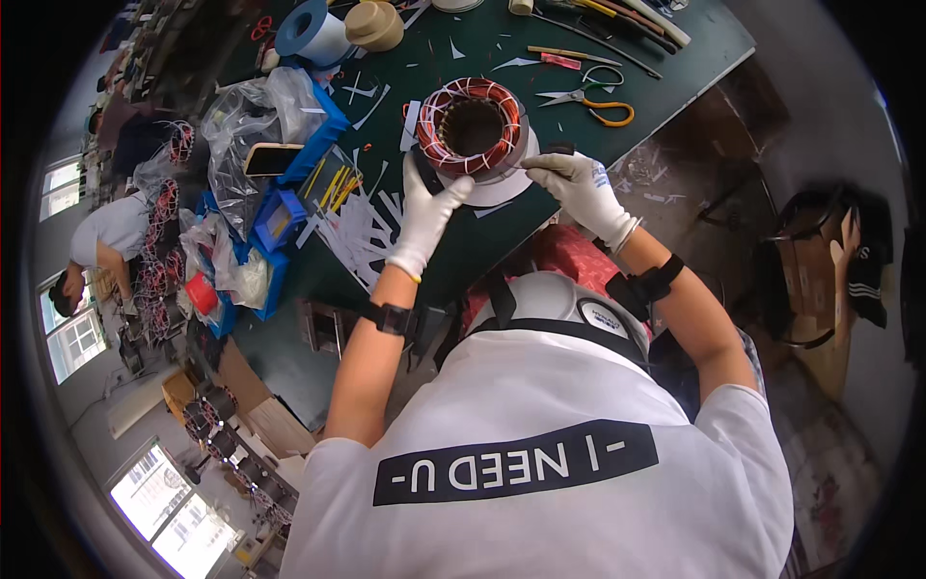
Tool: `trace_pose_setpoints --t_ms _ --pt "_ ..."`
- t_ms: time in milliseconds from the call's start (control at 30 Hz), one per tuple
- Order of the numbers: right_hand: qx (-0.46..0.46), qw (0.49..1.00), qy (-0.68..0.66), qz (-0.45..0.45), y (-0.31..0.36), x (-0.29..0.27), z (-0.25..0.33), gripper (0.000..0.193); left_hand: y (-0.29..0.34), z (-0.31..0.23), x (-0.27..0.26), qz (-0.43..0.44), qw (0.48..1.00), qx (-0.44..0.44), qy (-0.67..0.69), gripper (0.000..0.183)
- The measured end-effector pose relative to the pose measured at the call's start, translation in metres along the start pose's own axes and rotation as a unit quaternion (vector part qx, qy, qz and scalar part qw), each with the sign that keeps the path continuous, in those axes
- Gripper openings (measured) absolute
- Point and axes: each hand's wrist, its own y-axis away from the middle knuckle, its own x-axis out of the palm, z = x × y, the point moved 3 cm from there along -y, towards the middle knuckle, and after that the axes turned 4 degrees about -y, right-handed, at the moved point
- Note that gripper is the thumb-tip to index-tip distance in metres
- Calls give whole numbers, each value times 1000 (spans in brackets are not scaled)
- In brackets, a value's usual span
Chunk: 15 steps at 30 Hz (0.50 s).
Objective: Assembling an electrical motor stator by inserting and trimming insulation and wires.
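Observation:
A motor stator [492, 166] stands on the green table, its ring of copper-red windings [447, 150] laced round with white cord. My left hand [424, 220], in a white glove, grips the stator's near left side with thumb and fingers apart around its edge. On the right, my gloved right hand [582, 193] is closed in a pinch beside the stator's lower right rim. A short dark piece [558, 150] sticks out above its fingers; its kind is not clear, and what lies between the fingertips is too small to make out.
Scissors [588, 96] with orange and green handles lie right of the stator. White paper strips [357, 236] and yellow sticks [342, 188] are scattered left. A phone [272, 160] rests on plastic bags by blue bins [280, 220]. A blue roll [311, 37] stands at the back.

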Motion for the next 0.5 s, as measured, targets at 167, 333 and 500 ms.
trace_pose_setpoints --t_ms 167,333,500 --pt "-275 926 257 -32 5 13 22 15 18 -36 2 -73 861 346 -365 104" --pt "-276 943 183 -21 -13 -8 14 18 -22 -37 27 -46 841 404 -358 52" --pt "-415 891 184 14 -17 -29 -12 25 -24 -18 38 -125 825 446 -323 48"
